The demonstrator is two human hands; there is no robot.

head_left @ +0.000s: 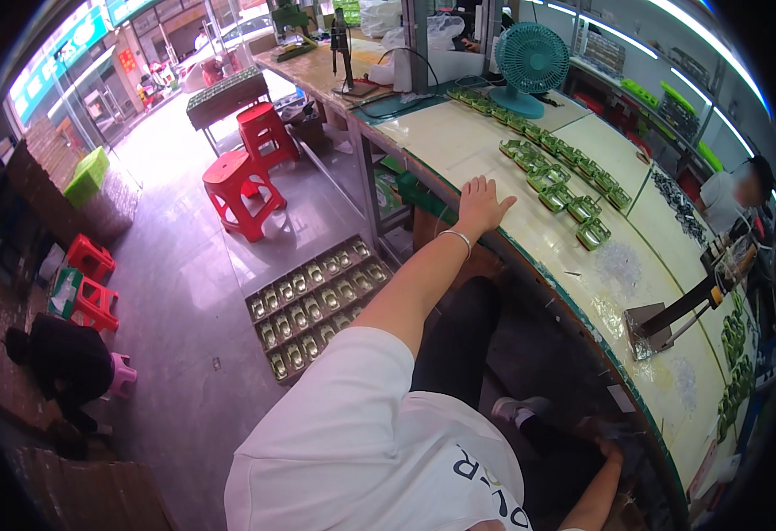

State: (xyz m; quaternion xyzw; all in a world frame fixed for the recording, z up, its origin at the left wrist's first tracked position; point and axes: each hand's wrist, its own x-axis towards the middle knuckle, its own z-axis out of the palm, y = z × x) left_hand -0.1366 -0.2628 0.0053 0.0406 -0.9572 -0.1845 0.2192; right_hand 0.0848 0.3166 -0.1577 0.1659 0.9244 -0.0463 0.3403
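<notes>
My left hand (pixel 484 205) lies on the near edge of the long worktable (pixel 463 146), palm down with fingers stretched out and nothing in them. To its right, rows of green-and-clear plastic parts (pixel 549 175) lie on the pale tabletop. A metal bracelet circles my left wrist. Low at the right, under the table edge, my right hand (pixel 612 451) rests by my dark-trousered leg (pixel 565 456). Its fingers are too dim and partly hidden to make out. Beside my left arm, a tray (pixel 251 310) on the floor holds rows of similar clear parts.
A green fan (pixel 531 62) stands on the table. A bench press tool (pixel 671 319) is farther right, near small clear scraps (pixel 620 264). Red stools (pixel 238 186) stand at the left. One person (pixel 729 199) sits across the table; another (pixel 61 363) bends over at the far left.
</notes>
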